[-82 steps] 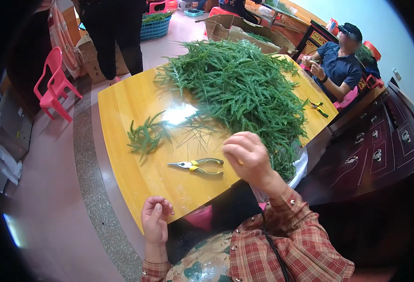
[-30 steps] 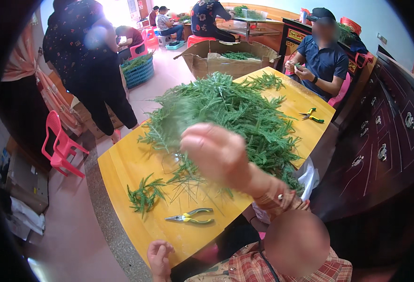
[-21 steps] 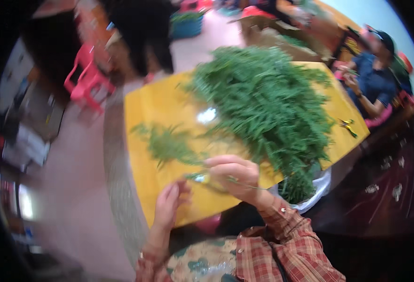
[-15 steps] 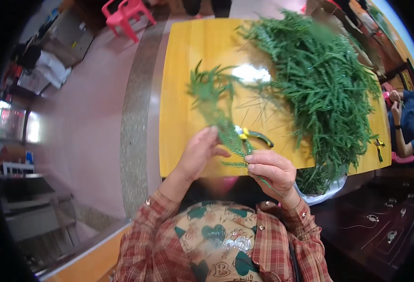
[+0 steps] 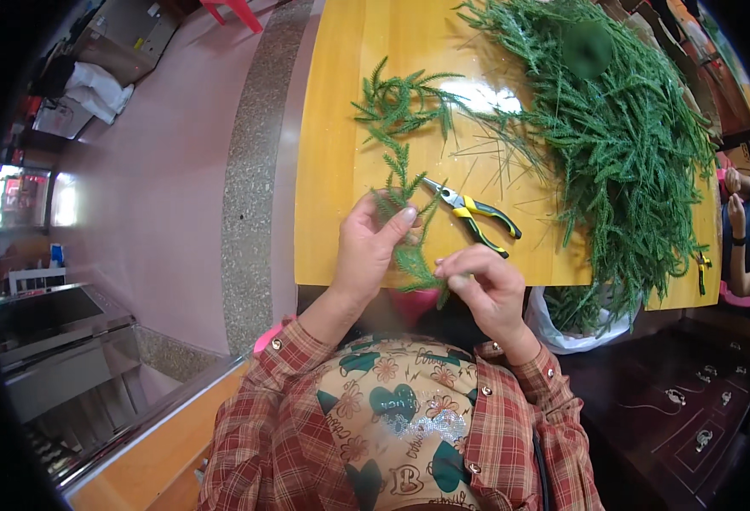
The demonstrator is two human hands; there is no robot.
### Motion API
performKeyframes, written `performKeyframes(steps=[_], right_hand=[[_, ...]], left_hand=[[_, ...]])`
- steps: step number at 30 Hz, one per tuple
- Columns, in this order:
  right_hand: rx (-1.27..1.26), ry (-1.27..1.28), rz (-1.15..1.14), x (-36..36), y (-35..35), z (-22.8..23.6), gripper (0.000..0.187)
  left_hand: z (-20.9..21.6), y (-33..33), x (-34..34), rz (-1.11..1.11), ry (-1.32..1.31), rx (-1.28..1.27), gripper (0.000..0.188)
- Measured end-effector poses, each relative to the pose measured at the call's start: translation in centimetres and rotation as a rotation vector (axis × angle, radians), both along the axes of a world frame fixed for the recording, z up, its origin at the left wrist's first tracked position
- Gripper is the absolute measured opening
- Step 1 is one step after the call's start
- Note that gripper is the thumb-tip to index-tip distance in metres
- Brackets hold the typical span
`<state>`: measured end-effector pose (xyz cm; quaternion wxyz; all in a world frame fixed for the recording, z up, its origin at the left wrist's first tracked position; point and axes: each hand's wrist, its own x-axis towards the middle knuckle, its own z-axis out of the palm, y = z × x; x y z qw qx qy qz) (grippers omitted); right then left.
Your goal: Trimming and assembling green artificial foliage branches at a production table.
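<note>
My left hand [image 5: 368, 243], just off the table's near edge, is closed on a green artificial fern-like sprig [image 5: 399, 170] with thumb and fingers. Lower down, my right hand [image 5: 487, 285] pinches the sprig's stem end with its fingertips. The needle-nose pliers [image 5: 470, 209] with black and yellow handles lie just beyond both hands, handles spread apart. Several loose green sprigs [image 5: 405, 95] are bunched on the table farther off.
A big heap of green sprigs [image 5: 617, 145] covers the right side of the yellow table [image 5: 332, 187]. Thin bare stems [image 5: 507, 162] lie beside it. A white plastic bag [image 5: 554, 328] hangs below the near edge. Another person's hand [image 5: 737, 213] and a second pair of pliers [image 5: 702, 272] show at right.
My left hand, open beside the sprig before, has closed on it. The sprig now stands more upright, and the pliers show more fully. The whole view has shifted.
</note>
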<state>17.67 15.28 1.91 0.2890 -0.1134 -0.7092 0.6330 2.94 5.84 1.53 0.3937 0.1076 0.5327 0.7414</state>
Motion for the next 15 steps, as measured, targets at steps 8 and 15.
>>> performKeyframes(steps=[8,15], right_hand=[[0.213,-0.190,-0.300,-2.1,-0.4,1.1,0.010],[0.505,-0.279,-0.250,-2.6,-0.7,0.2,0.010]], left_hand=[[-0.1,-0.7,1.1,-0.032,0.096,-0.169,0.017],[-2.1,-1.2,0.8,0.087,0.637,-0.144,0.013]])
